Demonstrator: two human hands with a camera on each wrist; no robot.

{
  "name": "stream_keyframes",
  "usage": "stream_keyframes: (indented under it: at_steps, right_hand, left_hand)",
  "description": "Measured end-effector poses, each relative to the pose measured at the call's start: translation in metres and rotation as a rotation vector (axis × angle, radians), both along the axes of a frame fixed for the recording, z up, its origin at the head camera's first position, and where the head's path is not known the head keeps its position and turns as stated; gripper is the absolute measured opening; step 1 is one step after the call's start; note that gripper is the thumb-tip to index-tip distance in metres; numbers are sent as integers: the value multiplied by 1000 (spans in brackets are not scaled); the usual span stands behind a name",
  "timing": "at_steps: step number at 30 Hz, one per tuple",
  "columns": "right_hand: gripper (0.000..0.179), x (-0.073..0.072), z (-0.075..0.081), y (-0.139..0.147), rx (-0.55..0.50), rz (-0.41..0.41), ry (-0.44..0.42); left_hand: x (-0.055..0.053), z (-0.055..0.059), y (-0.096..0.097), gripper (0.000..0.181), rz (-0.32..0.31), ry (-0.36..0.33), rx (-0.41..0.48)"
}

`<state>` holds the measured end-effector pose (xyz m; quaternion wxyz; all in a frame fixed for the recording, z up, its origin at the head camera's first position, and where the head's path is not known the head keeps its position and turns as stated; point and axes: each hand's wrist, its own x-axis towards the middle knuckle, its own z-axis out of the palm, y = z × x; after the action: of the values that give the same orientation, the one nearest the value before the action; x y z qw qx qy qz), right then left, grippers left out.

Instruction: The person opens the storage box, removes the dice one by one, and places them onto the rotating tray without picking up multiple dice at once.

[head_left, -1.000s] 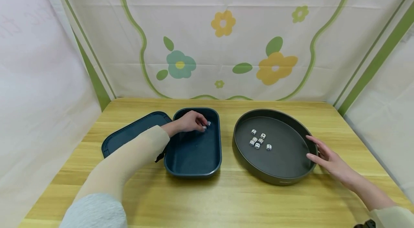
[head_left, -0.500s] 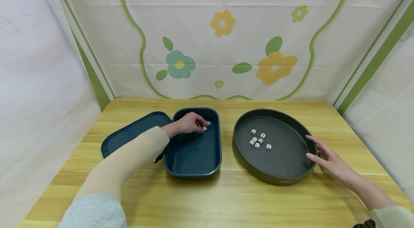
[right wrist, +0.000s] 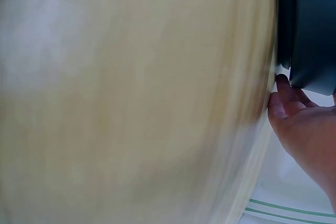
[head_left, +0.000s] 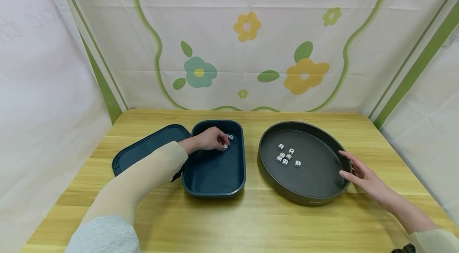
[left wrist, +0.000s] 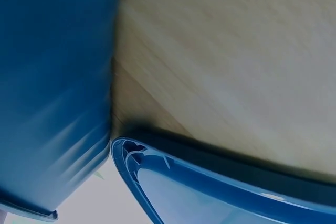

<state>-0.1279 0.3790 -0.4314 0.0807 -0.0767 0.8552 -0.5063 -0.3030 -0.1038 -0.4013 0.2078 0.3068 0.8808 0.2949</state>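
In the head view, my left hand [head_left: 212, 139] reaches into a dark blue rectangular box [head_left: 215, 194] and pinches a white die [head_left: 225, 147] with the fingertips, low over the box's bottom. Just beyond it lie other dice [head_left: 231, 137], partly hidden by the fingers. My right hand [head_left: 368, 179] holds the right rim of a round dark grey pan [head_left: 315, 181], thumb and index finger over the edge. The right wrist view shows its other fingers against the pan's outside. Several white dice [head_left: 285, 161] are loosely grouped in the pan's left part.
A dark blue lid [head_left: 143, 146] lies left of the box, partly under my left forearm. Box and pan stand apart on a wooden table [head_left: 251, 225]. A flower-printed white cloth [head_left: 247, 57] hangs behind, with more white cloth on both sides.
My left hand has shifted slightly toward the near side of the box with the die, away from the other dice there. The right hand and the pan have not moved.
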Motion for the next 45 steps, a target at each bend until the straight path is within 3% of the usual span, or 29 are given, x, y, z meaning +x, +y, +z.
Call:
stream_keyframes:
  at_steps: [8,16,23,32,38,45]
  right_hand:
    - [67,1,-2,0,-8,1,-7]
    - [67,0,1,-1,-19,1,-16]
    - [67,0,2,-1,-6,-4,-15]
    - [67,0,1,-3,-13,-4,-10]
    - [67,-1,1,-4,-8,-4,0]
    - [67,-2,0,-7,-12,1,9]
  left_hand:
    - [2,6,-2,16,15,12,46]
    - [7,29,-1,18,55,-1,90]
    - [10,49,11,20,11,3,127]
    - [10,70,42,16,-70,48,172]
    - [14,70,71,17,-146,52,139]
    - [15,60,102,20,-195,26,120]
